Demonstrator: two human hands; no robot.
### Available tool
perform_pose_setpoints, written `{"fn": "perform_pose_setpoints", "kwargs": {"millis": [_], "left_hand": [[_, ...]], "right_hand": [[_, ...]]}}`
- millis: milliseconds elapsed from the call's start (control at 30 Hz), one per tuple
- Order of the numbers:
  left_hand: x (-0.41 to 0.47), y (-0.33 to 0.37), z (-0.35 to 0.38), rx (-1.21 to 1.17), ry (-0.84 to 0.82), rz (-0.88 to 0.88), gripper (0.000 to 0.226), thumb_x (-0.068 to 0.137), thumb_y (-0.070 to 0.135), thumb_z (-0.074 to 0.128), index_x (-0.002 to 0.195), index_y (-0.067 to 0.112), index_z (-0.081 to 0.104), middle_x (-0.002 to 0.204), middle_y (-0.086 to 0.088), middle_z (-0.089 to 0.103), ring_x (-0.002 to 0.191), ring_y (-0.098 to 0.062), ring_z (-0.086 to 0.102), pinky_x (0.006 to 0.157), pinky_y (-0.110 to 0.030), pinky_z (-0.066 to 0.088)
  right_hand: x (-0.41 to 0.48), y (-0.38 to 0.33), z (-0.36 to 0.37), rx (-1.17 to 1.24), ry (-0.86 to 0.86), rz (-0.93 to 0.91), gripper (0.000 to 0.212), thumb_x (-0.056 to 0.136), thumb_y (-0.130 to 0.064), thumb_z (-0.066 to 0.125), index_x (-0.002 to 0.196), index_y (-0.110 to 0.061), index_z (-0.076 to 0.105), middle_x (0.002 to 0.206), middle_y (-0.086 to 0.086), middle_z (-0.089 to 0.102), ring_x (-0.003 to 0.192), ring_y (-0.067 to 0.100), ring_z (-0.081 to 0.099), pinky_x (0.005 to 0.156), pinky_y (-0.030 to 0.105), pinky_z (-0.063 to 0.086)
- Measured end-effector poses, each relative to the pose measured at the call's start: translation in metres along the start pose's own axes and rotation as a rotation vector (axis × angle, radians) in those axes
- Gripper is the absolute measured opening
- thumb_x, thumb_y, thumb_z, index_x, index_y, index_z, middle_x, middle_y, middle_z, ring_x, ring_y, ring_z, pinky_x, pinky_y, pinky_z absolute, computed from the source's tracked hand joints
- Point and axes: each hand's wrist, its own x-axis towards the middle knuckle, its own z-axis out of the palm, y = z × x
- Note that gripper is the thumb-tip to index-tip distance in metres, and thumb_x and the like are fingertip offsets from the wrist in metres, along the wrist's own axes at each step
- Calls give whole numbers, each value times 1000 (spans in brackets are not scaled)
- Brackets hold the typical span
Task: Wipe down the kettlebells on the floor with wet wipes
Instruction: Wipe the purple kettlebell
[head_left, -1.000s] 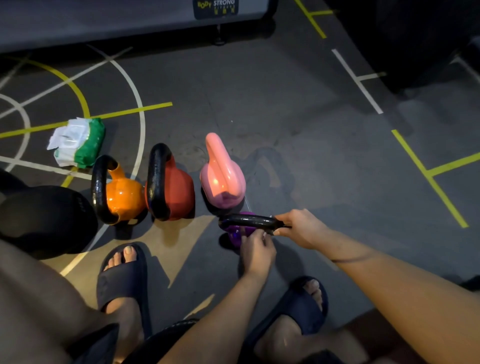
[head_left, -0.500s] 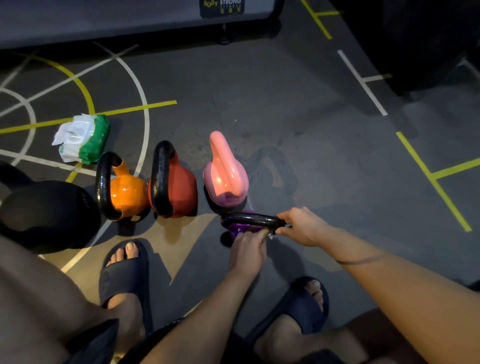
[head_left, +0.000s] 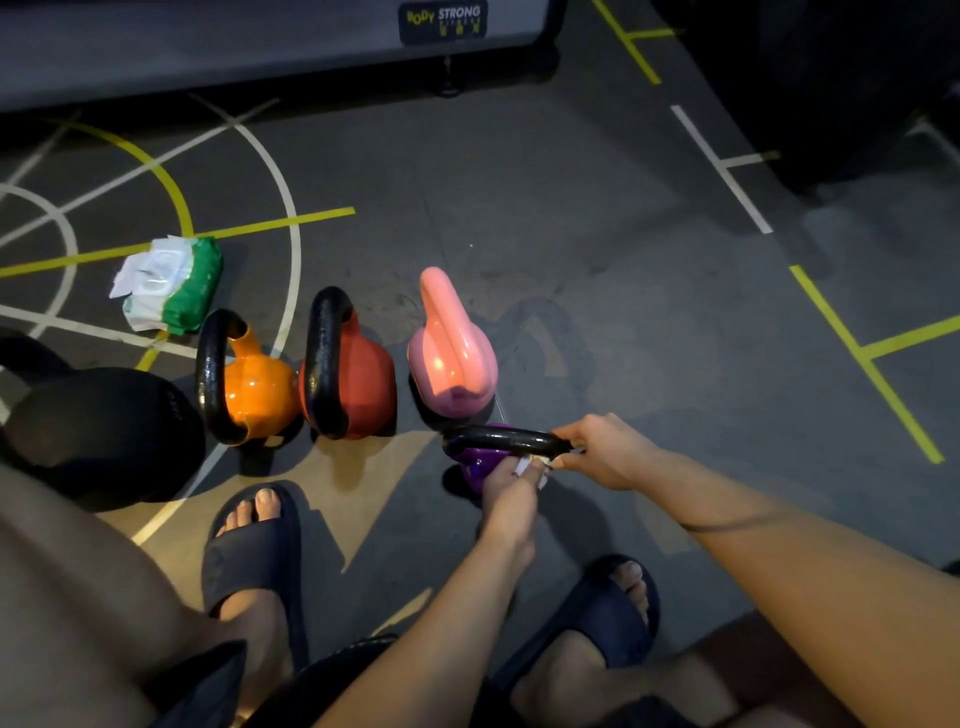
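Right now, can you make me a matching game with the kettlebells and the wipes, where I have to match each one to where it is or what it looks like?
Column one:
1. purple kettlebell
2. pink kettlebell
3. orange kettlebell
4. pack of wipes

Column two:
A. stands right of the red kettlebell
B. green and white, lying beyond the orange one
C. the right hand grips its handle
D. stands between the black kettlebell and the red one

Pairs: 1-C, 2-A, 3-D, 4-B
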Motion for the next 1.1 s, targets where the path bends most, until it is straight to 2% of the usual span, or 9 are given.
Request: {"fn": "perform_pose_setpoints", "kwargs": {"millis": [100, 200, 333, 533, 600, 733, 933, 1033, 1100], "left_hand": [[-6, 12, -4, -539, -94, -177, 23, 102, -2, 47, 103, 10, 67, 96, -9, 70, 91, -17, 67, 80, -29, 60], [6, 23, -28, -808, -41, -174, 22, 101, -5, 45, 100, 11, 61, 99, -11, 66, 95, -19, 65, 79, -33, 62], [14, 21, -36, -651, -62, -109, 25, 100, -6, 44, 102, 12, 62, 96, -7, 66, 98, -19, 63, 94, -36, 54], [-3, -8, 5, 152, -135, 248, 37, 101, 1, 53, 133, 16, 63, 128, 5, 69, 117, -6, 63, 103, -21, 46], [3, -1, -1, 43, -102, 146, 31, 100, -1, 53, 126, 10, 67, 121, -1, 72, 110, -13, 65, 95, -22, 50], [16, 23, -28, -557, -29, -42, 34, 101, -11, 39, 113, 10, 63, 112, -10, 66, 99, -17, 64, 94, -26, 50], [-14, 9, 5, -390, -174, -82, 43, 101, -10, 41, 127, 14, 65, 119, -2, 72, 107, -13, 65, 101, -24, 49], [4, 17, -10, -599, -75, -125, 34, 100, -12, 37, 107, 8, 64, 109, -8, 66, 95, -15, 65, 85, -22, 57], [14, 23, -20, -662, -12, -103, 34, 99, -14, 36, 113, 4, 61, 111, -11, 62, 92, -15, 63, 79, -22, 59]], "right_hand": [[3, -4, -2, -31, -11, 20, 25, 89, -32, 71, 114, -30, 72, 103, 3, 74, 101, 21, 66, 88, 31, 51], [6, -7, -2, -28, -27, 53, 20, 88, -31, 71, 108, -27, 74, 98, 5, 73, 97, 23, 65, 86, 33, 52], [4, -5, 0, -27, -21, 42, 20, 90, -32, 69, 108, -28, 73, 96, 4, 72, 94, 23, 64, 82, 31, 50], [1, -2, 2, -32, 15, 27, 25, 89, -36, 69, 113, -29, 72, 94, 4, 72, 91, 23, 64, 79, 32, 48], [3, -3, 1, -39, 15, 24, 24, 89, -35, 69, 111, -27, 72, 94, 4, 72, 90, 23, 63, 76, 30, 47], [4, -3, 2, -43, 18, 20, 19, 89, -31, 68, 106, -24, 72, 93, 4, 71, 91, 23, 62, 78, 31, 49], [4, 1, 3, -61, 20, 7, 17, 91, -33, 66, 105, -25, 71, 93, 4, 71, 86, 22, 59, 72, 29, 41], [4, -1, 4, -31, 21, 7, 17, 91, -33, 66, 107, -29, 71, 93, 2, 71, 88, 21, 61, 75, 30, 46], [3, -1, 5, -23, 23, 12, 18, 91, -32, 66, 108, -30, 71, 94, 2, 71, 89, 21, 62, 79, 32, 49]]}}
